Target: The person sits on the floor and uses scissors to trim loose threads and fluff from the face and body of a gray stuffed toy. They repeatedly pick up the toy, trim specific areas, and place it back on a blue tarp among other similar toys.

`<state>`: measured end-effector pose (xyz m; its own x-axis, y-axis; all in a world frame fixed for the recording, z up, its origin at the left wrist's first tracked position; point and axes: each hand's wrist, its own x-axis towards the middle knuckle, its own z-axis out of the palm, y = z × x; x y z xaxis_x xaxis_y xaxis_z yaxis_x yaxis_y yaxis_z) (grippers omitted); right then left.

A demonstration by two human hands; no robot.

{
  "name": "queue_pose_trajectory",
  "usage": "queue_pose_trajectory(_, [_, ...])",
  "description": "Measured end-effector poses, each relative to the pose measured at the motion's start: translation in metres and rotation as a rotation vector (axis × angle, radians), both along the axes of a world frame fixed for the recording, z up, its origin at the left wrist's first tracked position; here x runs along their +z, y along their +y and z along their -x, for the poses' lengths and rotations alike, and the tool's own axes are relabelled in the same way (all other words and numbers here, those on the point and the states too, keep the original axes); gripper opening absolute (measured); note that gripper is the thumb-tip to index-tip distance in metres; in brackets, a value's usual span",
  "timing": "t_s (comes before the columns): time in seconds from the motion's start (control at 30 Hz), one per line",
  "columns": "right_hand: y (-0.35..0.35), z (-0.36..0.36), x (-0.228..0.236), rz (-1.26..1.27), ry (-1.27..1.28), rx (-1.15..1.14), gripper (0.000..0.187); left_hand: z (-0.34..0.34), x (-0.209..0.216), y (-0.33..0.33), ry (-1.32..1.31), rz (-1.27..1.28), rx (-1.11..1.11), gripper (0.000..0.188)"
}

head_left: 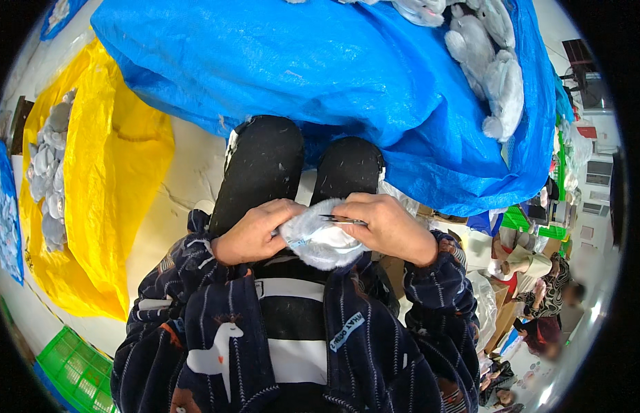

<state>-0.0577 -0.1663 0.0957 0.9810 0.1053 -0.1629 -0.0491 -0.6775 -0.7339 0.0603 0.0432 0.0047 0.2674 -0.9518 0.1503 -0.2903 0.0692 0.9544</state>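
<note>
A fluffy pale grey plush piece (318,241) with a white patch is held over my lap. My left hand (259,230) grips its left side, fingers closed round the edge. My right hand (389,224) is closed on a small pointed metal tool (344,219), which lies across the top of the plush with its tips toward the left. Whether the tool is snips or tweezers cannot be made out. The fingertips of my right hand also touch the plush, and part of them is hidden behind the fur.
A large blue sheet bag (285,69) spreads in front of my knees, with grey plush pieces (502,89) at its right. On the left stands a yellow bag (120,199) of grey plush parts (50,172). A green crate (76,368) is lower left. Other people (540,296) sit at the right.
</note>
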Motion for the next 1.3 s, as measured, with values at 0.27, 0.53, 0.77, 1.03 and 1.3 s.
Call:
queue_pose_trajectory(0.27, [0.003, -0.002, -0.017, 0.174, -0.044, 0.041, 0.022, -0.005, -0.003, 0.0, -0.076, 0.047, -0.014, 0.036])
queue_pose_trajectory(0.53, [0.005, -0.012, -0.026, 0.149, -0.101, 0.108, 0.019, -0.005, -0.016, -0.003, -0.046, -0.012, -0.041, 0.039])
queue_pose_trajectory(0.77, [-0.003, -0.011, -0.021, 0.316, -0.215, 0.123, 0.023, 0.002, -0.018, -0.007, 0.018, -0.022, 0.128, 0.039])
queue_pose_trajectory(1.03, [0.023, 0.005, 0.03, 0.46, -0.369, -0.081, 0.044, 0.005, -0.009, -0.013, 0.173, -0.111, 0.199, 0.048])
queue_pose_trajectory(1.3, [0.067, 0.002, 0.004, 0.546, -0.33, -0.098, 0.037, 0.011, 0.004, -0.009, 0.103, -0.052, 0.239, 0.055])
